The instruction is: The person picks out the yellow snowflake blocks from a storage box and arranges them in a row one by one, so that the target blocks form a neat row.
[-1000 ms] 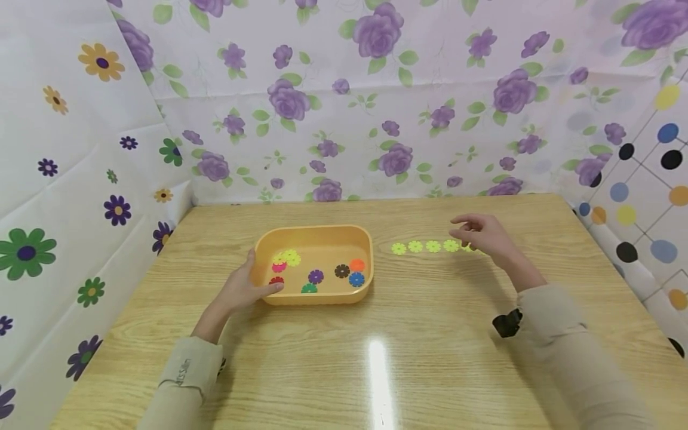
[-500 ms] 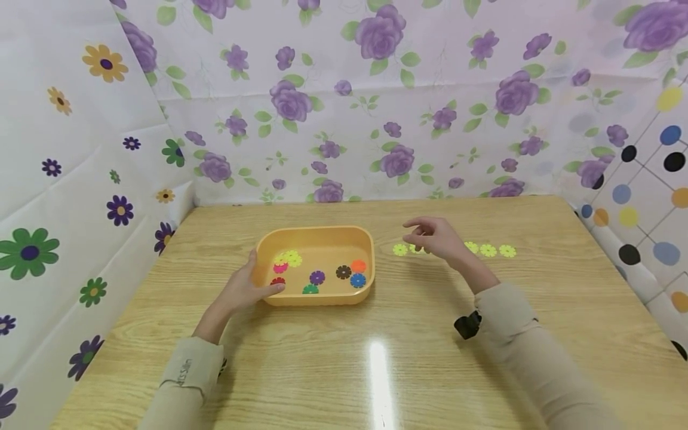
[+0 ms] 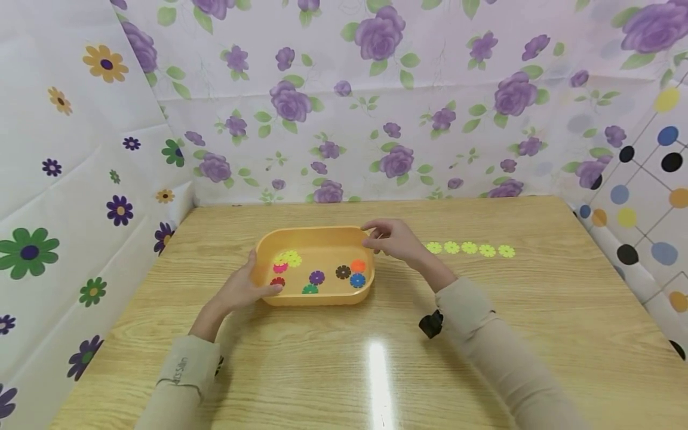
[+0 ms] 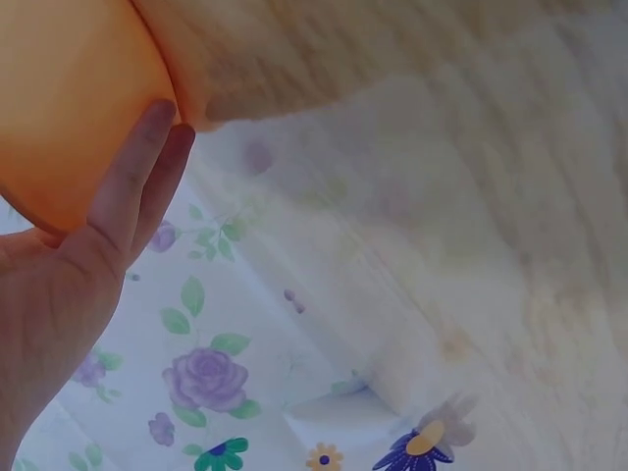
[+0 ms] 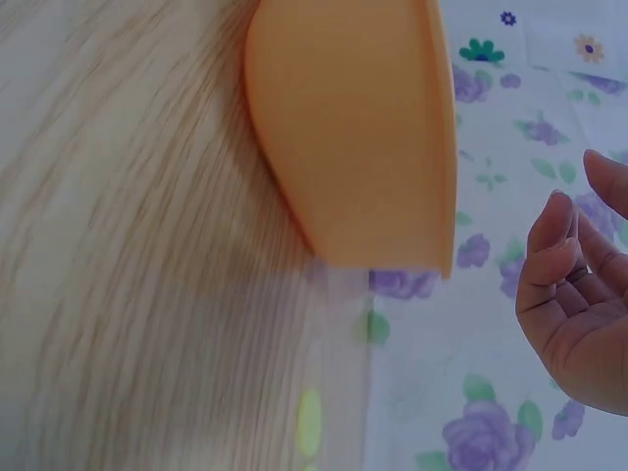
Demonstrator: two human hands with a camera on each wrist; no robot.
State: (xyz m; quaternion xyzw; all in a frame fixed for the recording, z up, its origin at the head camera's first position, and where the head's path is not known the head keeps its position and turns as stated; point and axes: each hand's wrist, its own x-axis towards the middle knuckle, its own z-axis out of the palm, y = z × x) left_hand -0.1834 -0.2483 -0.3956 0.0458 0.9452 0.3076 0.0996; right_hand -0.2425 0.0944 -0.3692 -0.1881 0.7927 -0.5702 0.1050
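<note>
An orange plastic basin (image 3: 309, 242) sits on the table, holding several small flower-shaped discs: yellow (image 3: 293, 258), purple (image 3: 316, 278), brown (image 3: 343, 272), blue (image 3: 357, 280) and others. My left hand (image 3: 240, 289) grips the basin's left end, thumb over the rim and fingers along the outer wall; in the left wrist view those fingers (image 4: 128, 186) lie against it. At the basin's right rim hovers my right hand (image 3: 396, 243), fingers loosely bent. The right wrist view shows nothing in this hand (image 5: 579, 314). A row of yellow discs (image 3: 469, 247) lies to its right.
The wooden table (image 3: 301, 358) ends at a flower-patterned sheet (image 3: 344, 143) behind it. More patterned sheets stand at the left and right sides. A bright light reflection falls on the table's front part.
My right hand has moved left from above the row of yellow discs to the basin's right rim, uncovering discs at the row's right end. My left hand and the basin stay put.
</note>
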